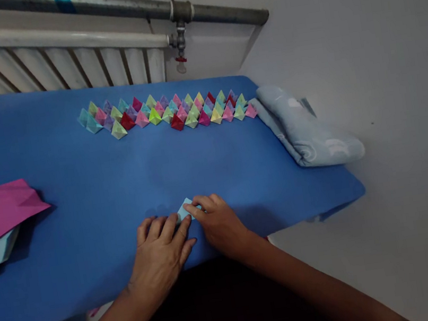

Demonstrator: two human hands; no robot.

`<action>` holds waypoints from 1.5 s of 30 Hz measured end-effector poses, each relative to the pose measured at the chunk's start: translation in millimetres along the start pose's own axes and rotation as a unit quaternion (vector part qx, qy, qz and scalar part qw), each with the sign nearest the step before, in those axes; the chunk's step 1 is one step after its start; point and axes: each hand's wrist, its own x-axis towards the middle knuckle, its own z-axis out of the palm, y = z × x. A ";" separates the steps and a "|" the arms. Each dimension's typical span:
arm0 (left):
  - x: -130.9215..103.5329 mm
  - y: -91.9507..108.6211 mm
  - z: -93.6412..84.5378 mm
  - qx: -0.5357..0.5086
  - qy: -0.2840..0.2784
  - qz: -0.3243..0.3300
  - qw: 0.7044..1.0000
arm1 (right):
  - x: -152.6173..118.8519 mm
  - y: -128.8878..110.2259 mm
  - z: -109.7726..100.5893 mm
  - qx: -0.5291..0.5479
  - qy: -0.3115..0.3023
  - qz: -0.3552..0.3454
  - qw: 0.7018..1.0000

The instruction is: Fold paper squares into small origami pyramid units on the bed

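Note:
A small light-blue piece of folded paper (pixel 183 211) lies on the blue tabletop near its front edge, partly covered by my fingers. My left hand (pixel 159 245) rests palm down at its left side, fingers stretched out, with fingertips touching the paper's lower left. From the right, my right hand (pixel 218 219) has its thumb and bent fingers closed on the paper's right part. The exact grip under those fingers is hidden.
Rows of small colourful folded paper pieces (pixel 155 116) stand along the back of the blue table (pixel 103 198). At left lies a stack of paper with a magenta sheet (pixel 2 211) on top. A folded grey-blue cloth (pixel 315 137) sits at right; a radiator (pixel 63 65) stands behind.

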 end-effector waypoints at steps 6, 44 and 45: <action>0.0 0.6 -0.9 0.019 -0.004 0.018 1.000 | 7.9 -1.8 2.1 -0.028 -0.020 0.022 0.999; 49.9 -37.2 3.0 -0.149 -0.141 0.035 0.978 | -17.9 16.9 -2.4 0.102 0.143 0.062 0.983; 49.0 -37.4 3.3 -0.151 -0.135 0.035 0.979 | -17.9 16.0 -2.1 0.125 0.156 0.069 0.977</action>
